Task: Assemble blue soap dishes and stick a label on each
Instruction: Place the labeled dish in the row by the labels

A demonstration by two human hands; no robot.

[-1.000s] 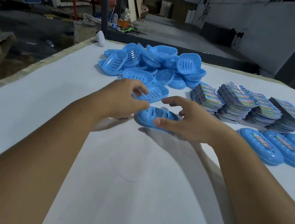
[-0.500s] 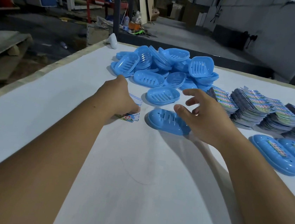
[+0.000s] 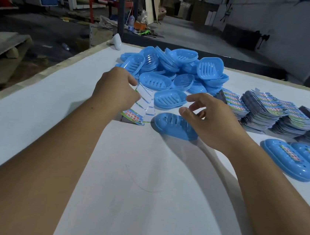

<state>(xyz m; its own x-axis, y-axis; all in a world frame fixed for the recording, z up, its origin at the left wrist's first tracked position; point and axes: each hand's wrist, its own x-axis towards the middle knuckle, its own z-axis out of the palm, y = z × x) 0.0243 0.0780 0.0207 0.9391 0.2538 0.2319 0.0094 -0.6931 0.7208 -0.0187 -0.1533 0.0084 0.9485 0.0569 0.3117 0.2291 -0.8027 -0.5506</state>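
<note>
An assembled blue soap dish lies upside down on the white table, slots facing up. My left hand pinches a label sheet and lifts its top edge; one coloured label shows at the sheet's lower end. My right hand hovers with spread, relaxed fingers over the right end of the dish, holding nothing. A single open dish half lies just behind. A pile of loose blue dish halves sits at the back.
Stacks of label sheets stand at the right. Finished dishes with labels lie in a row at the right edge. A white object sits at the table's far left corner. The table's left edge runs diagonally.
My left hand has lifted the label sheet up off the table. My right hand has let go of the dish and hovers with fingers spread. The dish now lies on the table.
</note>
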